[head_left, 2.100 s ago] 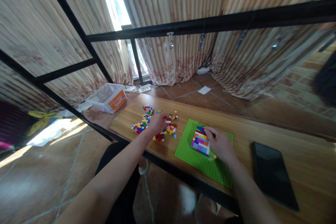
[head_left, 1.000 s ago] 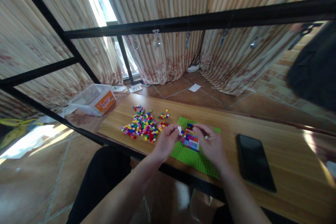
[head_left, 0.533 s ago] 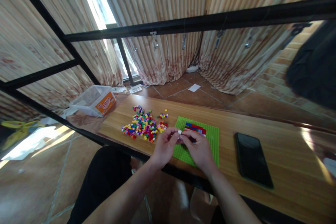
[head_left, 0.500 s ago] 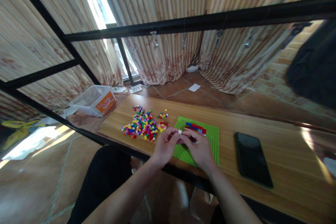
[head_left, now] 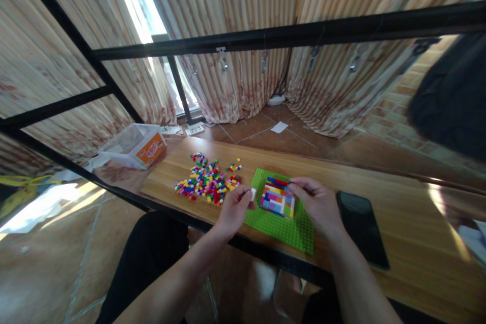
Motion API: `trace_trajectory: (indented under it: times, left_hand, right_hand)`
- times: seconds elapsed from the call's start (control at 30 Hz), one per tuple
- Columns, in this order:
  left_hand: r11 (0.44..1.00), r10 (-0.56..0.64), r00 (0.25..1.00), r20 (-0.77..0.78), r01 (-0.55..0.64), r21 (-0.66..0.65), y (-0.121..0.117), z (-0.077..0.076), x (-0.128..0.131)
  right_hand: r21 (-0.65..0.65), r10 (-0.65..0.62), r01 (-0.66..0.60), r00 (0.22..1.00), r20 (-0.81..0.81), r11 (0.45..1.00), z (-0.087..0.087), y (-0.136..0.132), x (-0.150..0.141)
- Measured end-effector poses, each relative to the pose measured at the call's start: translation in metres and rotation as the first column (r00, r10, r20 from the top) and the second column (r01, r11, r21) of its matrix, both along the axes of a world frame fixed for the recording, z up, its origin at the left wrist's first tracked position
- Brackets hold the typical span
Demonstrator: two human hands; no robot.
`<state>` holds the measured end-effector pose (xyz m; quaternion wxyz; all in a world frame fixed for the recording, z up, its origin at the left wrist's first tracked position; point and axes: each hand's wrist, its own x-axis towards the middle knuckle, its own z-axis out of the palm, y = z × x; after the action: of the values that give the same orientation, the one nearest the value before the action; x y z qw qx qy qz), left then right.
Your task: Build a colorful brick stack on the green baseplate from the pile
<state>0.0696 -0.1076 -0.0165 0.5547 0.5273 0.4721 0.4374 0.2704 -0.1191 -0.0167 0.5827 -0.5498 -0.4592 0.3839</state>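
Note:
My left hand (head_left: 236,208) pinches a small white toy brick (head_left: 253,193) between thumb and fingers, just off the left edge of a green baseplate (head_left: 281,233). On that plate lies a flat, many-coloured block of joined bricks (head_left: 276,201), with blue and red ones along its far side. My right hand (head_left: 317,203) is closed at the block's far right corner, thumb and finger pressed together. Whatever those fingertips hold, if anything, is too small to make out. A heap of loose coloured bricks (head_left: 210,179) is spread left of the plate.
A black phone (head_left: 362,228) lies on the wooden table (head_left: 410,223) right of my right hand. Beyond the table's left end stands a clear plastic box (head_left: 131,148) with an orange label. A black metal rail (head_left: 266,38) crosses above, before the curtains.
Both hands were together over the baseplate at a white brick. They have parted: the left moved slightly left with a white brick, the right moved right, uncovering the coloured block.

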Motion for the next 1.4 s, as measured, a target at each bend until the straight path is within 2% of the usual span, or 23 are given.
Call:
trace_trajectory:
  times: [0.07, 0.13, 0.23, 0.37, 0.53, 0.67, 1.1, 1.4]
  left_hand:
    - [0.999, 0.014, 0.993, -0.121, -0.009, 0.041, 0.000, -0.010, -0.005]
    - [0.996, 0.012, 0.977, -0.211, 0.007, 0.091, -0.002, -0.018, -0.009]
    - [0.984, -0.003, 0.958, -0.287, 0.055, 0.172, -0.007, -0.025, -0.012]
    - [0.964, -0.001, 0.942, -0.335, 0.091, 0.251, -0.010, -0.031, -0.012]
    - [0.938, 0.039, 0.921, -0.387, 0.100, 0.333, -0.010, -0.037, -0.013]
    - [0.929, 0.041, 0.908, -0.416, 0.118, 0.351, -0.011, -0.036, -0.013]
    - [0.919, 0.047, 0.905, -0.422, 0.127, 0.373, -0.012, -0.036, -0.012]
    - [0.912, 0.055, 0.901, -0.431, 0.130, 0.390, -0.013, -0.034, -0.012]
  right_hand:
    - [0.011, -0.107, 0.107, 0.992, 0.058, 0.994, -0.005, 0.003, 0.020]
    - [0.021, -0.154, 0.152, 0.981, 0.121, 0.988, -0.010, 0.005, 0.033]
    - [-0.002, -0.129, 0.135, 0.951, 0.281, 0.991, -0.018, 0.007, 0.041]
    - [-0.007, -0.078, 0.095, 0.859, 0.506, 0.996, -0.023, 0.010, 0.039]
    - [0.003, -0.054, 0.069, 0.753, 0.656, 0.998, -0.028, 0.013, 0.035]
    - [0.014, -0.051, 0.056, 0.742, 0.669, 0.998, -0.030, 0.015, 0.035]
    - [0.011, -0.048, 0.051, 0.810, 0.584, 0.999, -0.033, 0.018, 0.032]
    - [-0.057, -0.017, 0.058, 0.830, 0.558, 0.997, -0.037, 0.021, 0.036]
